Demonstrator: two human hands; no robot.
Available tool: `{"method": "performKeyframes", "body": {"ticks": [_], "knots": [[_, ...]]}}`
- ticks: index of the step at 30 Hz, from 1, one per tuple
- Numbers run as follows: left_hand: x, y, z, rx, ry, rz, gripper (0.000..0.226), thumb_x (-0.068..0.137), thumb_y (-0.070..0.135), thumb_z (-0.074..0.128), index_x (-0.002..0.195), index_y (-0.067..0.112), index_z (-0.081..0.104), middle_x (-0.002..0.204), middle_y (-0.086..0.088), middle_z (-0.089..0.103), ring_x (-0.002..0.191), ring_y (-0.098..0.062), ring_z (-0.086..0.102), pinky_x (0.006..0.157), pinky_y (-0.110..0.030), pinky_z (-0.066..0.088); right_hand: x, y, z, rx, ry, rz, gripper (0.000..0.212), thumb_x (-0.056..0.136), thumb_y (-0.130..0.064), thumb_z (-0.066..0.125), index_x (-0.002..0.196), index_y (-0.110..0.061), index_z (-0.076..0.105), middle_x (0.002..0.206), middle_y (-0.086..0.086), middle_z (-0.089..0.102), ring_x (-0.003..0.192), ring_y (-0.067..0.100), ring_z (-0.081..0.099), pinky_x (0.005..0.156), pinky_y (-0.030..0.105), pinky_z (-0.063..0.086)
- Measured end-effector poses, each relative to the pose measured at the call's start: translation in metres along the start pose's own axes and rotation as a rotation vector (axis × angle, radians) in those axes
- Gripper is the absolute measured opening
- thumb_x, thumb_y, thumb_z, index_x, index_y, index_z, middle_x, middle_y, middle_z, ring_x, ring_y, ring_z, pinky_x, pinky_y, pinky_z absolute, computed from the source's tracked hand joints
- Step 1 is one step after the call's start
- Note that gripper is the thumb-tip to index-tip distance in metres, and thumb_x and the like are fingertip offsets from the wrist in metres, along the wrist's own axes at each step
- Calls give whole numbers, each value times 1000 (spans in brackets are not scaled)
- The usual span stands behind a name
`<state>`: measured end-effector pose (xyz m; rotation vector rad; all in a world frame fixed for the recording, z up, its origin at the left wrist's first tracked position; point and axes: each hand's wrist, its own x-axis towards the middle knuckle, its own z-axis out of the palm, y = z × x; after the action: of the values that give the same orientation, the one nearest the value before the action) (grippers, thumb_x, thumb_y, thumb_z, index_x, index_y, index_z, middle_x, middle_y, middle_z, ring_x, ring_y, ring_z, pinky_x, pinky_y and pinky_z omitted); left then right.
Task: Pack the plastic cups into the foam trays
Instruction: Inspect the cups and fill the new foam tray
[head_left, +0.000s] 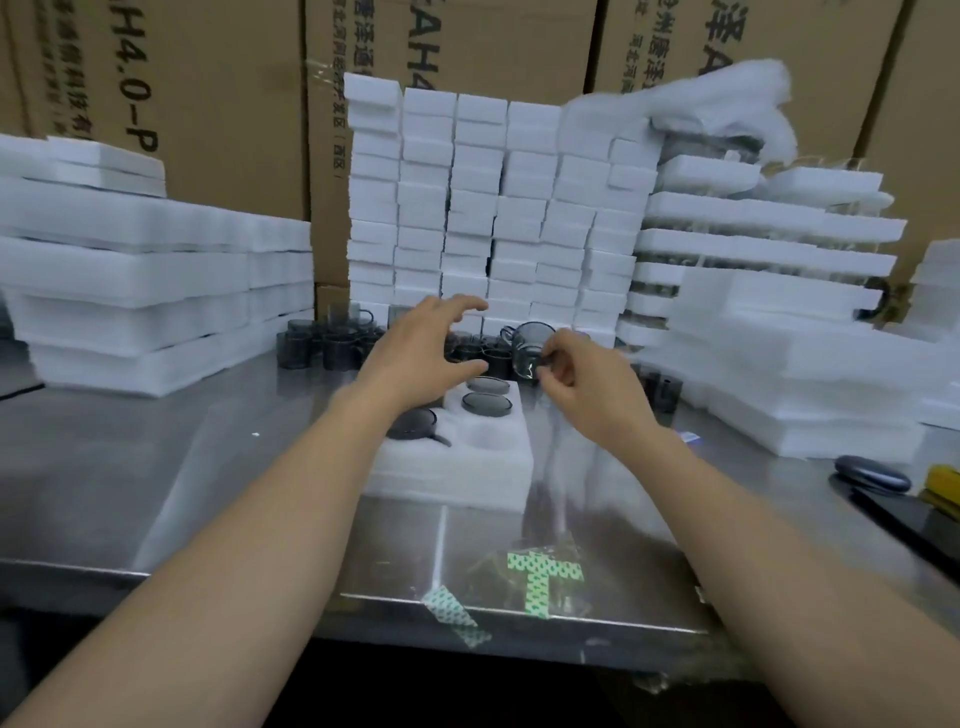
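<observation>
Steel tabletop (182, 467), foam stacks (493, 208) and cardboard boxes (234, 104) along its far edge; right hand (587, 384) pinches a cup (527, 345), left hand (426, 343) spread wide.

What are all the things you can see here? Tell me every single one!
foam tray: one, white, middle of the table
cups in tray: three, dark grey, sitting in its holes
loose cups: many, dark grey, back of the table
held cup: one, clear grey, above the tray's far end
foam stacks: many, white, left, back and right
cardboard boxes: several, brown, behind the foam
table: one, shiny metal
tape: two pieces, green-patterned, near the front edge
oval case: one, dark, right side
left hand: fingers spread, over the tray's far end
right hand: pinching the held cup
</observation>
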<state>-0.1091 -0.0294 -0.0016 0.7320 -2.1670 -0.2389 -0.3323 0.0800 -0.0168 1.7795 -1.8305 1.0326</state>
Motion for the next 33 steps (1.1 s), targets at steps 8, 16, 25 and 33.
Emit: {"method": "performKeyframes", "body": {"ticks": [8, 16, 25, 33], "knots": [[0, 11, -1, 2, 208, 153, 65, 83, 59, 83, 140, 42, 57, 129, 17, 58, 112, -6, 58, 91, -37, 53, -1, -42, 5, 258, 217, -123, 10, 99, -28, 67, 106, -32, 61, 84, -14, 63, 77, 7, 63, 71, 39, 56], [-5, 20, -6, -28, 367, 211, 57, 84, 46, 88, 135, 40, 64, 112, 14, 62, 88, -8, 63, 79, -39, 59, -6, -47, 10, 294, 274, -142, 31, 100, -29, 67, 120, -43, 49, 89, -17, 60, 75, 5, 67, 65, 33, 55], [-3, 23, -4, -69, 389, 197, 54, 85, 55, 84, 133, 44, 62, 109, 16, 62, 78, -10, 65, 77, -37, 60, -4, -50, 11, 369, 308, -80, 63, 95, -26, 71, 142, -51, 36, 96, -22, 63, 71, 2, 70, 59, 27, 55], [2, 28, 3, -207, 269, 114, 50, 84, 71, 70, 123, 40, 71, 113, 21, 62, 94, -2, 65, 87, -34, 56, -3, -42, 11, 345, 360, -61, 58, 94, -28, 75, 144, -38, 49, 103, -19, 50, 90, 3, 61, 70, 41, 59]]}}
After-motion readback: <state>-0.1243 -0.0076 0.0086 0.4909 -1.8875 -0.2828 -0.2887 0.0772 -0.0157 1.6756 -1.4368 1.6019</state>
